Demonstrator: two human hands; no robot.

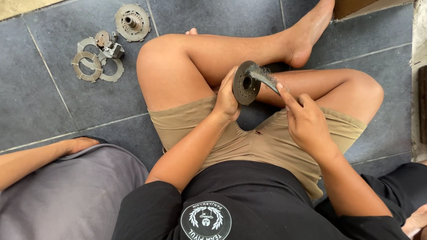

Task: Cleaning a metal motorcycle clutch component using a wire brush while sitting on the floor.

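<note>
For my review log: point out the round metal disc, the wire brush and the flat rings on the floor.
round metal disc (245,87), head view, its holed face.
wire brush (261,74), head view, its bristles.
flat rings (87,66), head view, the front ring's band.

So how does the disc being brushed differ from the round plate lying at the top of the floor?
The disc is dark and held upright on edge in the left hand, with the right hand pressing a wire brush against it. The round plate is lighter, a dull tan-grey, and lies flat on the tile, untouched. The plate has a hub standing up at its middle; the disc shows a plain centre hole ringed by small holes. Both are round metal parts.
</note>
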